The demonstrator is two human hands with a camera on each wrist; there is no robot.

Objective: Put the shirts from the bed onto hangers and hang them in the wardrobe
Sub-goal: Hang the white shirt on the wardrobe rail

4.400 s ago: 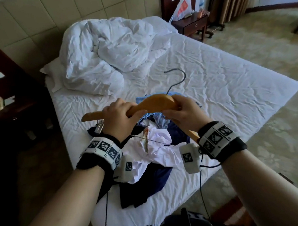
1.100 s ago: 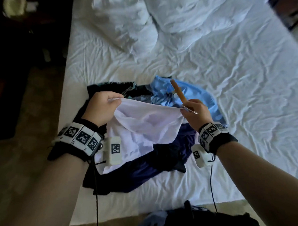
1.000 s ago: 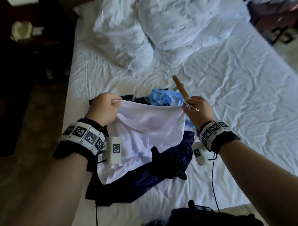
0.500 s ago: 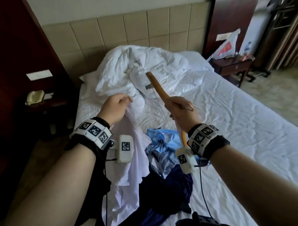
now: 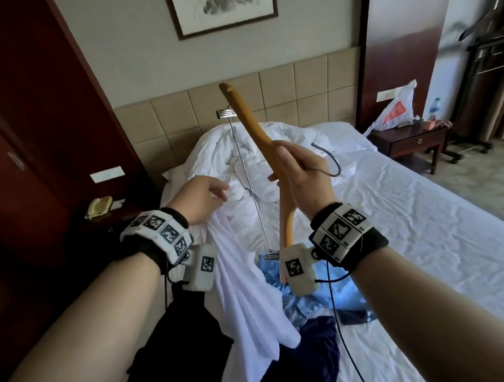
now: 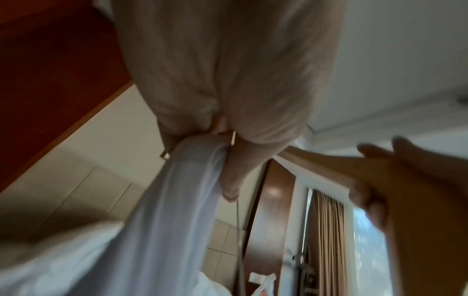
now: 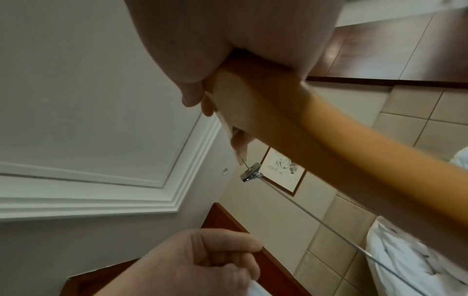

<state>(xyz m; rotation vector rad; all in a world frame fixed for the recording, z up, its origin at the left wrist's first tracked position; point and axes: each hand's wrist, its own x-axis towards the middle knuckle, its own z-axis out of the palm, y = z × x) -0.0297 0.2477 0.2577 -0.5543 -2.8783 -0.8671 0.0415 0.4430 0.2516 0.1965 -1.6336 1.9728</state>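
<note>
My right hand (image 5: 299,171) grips a wooden hanger (image 5: 252,133) at its middle and holds it almost upright, one arm pointing up; its metal hook (image 5: 329,161) sticks out to the right and a thin metal clip bar (image 5: 250,188) runs down its left side. My left hand (image 5: 202,198) pinches a white shirt (image 5: 243,289) that hangs in long folds down to the bed. In the left wrist view the white shirt (image 6: 177,200) is bunched between the fingers. A light blue shirt (image 5: 316,292) and dark navy clothes (image 5: 310,358) lie heaped on the bed below.
The bed (image 5: 420,235) stretches right under a white sheet, with a crumpled duvet (image 5: 243,150) at the padded headboard. A dark wooden panel (image 5: 39,113) stands left beside a nightstand with a phone (image 5: 98,207). Another nightstand (image 5: 413,143) with a plastic bag stands right.
Both hands rose from the pile: the white shirt went from stretched between both hands to hanging from the left alone. The hanger swung upright. The view tilted up to the headboard and wall.
</note>
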